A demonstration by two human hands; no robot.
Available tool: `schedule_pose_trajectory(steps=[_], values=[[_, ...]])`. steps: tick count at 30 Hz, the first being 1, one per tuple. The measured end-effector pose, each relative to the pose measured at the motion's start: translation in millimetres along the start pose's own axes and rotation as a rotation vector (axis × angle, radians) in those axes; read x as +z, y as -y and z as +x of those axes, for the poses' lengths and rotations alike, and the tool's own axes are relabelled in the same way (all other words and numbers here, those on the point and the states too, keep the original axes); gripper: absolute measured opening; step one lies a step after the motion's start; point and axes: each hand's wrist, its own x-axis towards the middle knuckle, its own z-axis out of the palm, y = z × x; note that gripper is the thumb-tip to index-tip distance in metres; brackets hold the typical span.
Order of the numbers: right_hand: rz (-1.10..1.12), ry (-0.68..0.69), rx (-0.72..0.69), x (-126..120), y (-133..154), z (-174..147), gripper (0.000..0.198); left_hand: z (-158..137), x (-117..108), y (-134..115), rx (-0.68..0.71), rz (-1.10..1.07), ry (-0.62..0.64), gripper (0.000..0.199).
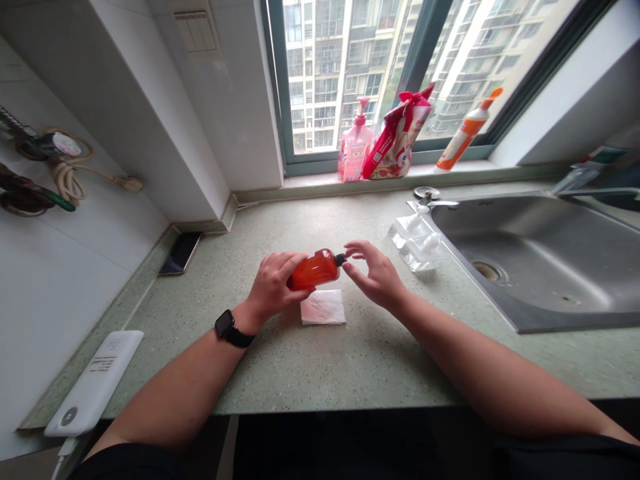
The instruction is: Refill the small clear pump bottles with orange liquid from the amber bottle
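Observation:
My left hand [276, 283] is wrapped round an amber bottle [320, 268], which lies almost level above the counter. The bottle's black neck [341, 259] points to the right. Close beside that neck is my right hand [373, 272], thumb and fingers apart and curved; it holds nothing that I can see. Below the bottle a folded white tissue [324, 308] lies on the speckled green counter [280, 373]. Two clear bottles with white pump tops [423, 248] are on the counter to the right of my right hand.
A steel sink [550, 267] is set into the counter at the right. On the windowsill stand a pink pump bottle [355, 150], a red bag [400, 137] and an orange-and-white bottle [463, 140]. At the left lie a phone [181, 253] and a white power bank [97, 380] with a cable.

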Motion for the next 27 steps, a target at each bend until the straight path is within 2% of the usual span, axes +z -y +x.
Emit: schedule_pose_trajectory(steps=[2,5,7,9,12,15,17,19,21,23,27], values=[[-0.055,0.023,0.048,-1.3,0.9,0.6,0.02,-0.3,0.5,0.7,0.017,0.025,0.005,0.064],[-0.054,0.045,-0.069,-4.0,3.7,1.6,0.015,-0.2,1.0,1.6,0.014,0.048,0.007,0.064],[-0.017,0.03,-0.137,-5.4,4.4,2.0,0.031,0.0,0.9,1.9,-0.005,0.053,0.009,0.064],[-0.02,0.008,-0.094,-6.0,2.9,2.4,0.036,0.0,0.9,1.9,-0.013,0.056,0.016,0.064],[-0.087,0.045,0.002,-6.0,-1.1,3.2,0.02,-0.3,0.8,1.9,0.008,0.058,0.023,0.064],[-0.058,0.087,-0.07,-5.7,-2.0,3.0,0.016,-0.5,0.4,2.2,0.005,0.056,0.018,0.065],[0.004,0.072,-0.114,-5.4,-0.7,2.2,0.03,-0.3,-0.1,2.5,-0.012,0.053,0.018,0.065],[0.016,0.065,-0.068,-5.1,0.0,1.4,0.041,0.1,-0.3,2.6,-0.015,0.052,0.021,0.065],[-0.042,0.094,0.024,-4.8,-1.0,1.3,0.031,0.4,-0.3,2.2,-0.001,0.054,0.027,0.064],[-0.087,0.129,0.054,-4.5,-3.0,1.6,0.022,0.7,-0.2,1.6,0.015,0.059,0.027,0.064],[-0.017,0.097,-0.094,-4.1,-4.2,1.8,0.017,0.9,-1.2,0.8,0.01,0.056,0.023,0.063]])
